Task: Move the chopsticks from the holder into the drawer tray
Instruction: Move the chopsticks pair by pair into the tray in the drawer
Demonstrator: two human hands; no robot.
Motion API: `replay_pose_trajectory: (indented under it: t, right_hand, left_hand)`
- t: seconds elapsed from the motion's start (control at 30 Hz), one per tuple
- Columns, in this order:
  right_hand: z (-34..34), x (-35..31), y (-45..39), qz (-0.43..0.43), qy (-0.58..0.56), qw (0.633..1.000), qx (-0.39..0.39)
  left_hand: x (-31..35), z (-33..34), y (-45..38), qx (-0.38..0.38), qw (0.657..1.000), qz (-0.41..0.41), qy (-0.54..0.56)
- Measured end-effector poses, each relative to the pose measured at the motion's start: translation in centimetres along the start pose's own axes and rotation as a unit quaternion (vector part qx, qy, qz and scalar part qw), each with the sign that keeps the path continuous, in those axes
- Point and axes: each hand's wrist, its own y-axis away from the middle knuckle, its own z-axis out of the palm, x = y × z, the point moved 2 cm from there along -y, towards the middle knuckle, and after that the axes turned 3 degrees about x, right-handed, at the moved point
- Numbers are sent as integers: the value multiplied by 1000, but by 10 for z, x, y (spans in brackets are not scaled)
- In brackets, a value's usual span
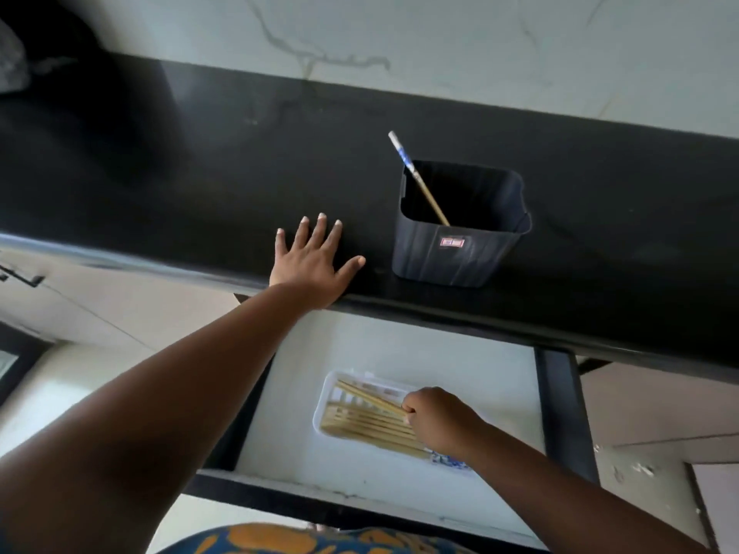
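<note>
A dark blue square holder [460,249] stands on the black counter, with one chopstick [420,181] leaning in it, its blue-and-white end up and to the left. Below, a white tray [326,397] lies in the open drawer [556,409] and holds several wooden chopsticks [368,427]. My right hand [436,417] is over the tray's right part and pinches chopsticks [370,397] that slant across the others. My left hand [314,259] rests flat on the counter's front edge, fingers spread, left of the holder.
The black counter [200,173] runs across the view with a pale marbled wall [440,42] behind it. The drawer has a white floor [288,425] and dark sides. A dark blurred object [44,50] sits at the far left of the counter.
</note>
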Motion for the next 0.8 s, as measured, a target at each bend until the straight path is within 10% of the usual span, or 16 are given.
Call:
replay_pose_trajectory:
  t: [0.23, 0.8]
  right_hand:
    - [28, -6, -13, -69, 166, 982, -64]
    - [17, -5, 4, -37, 54, 994, 84]
  left_hand:
    - [0, -3, -3, 10, 1000, 1, -2]
    - [0, -3, -6, 7, 1000, 9, 0]
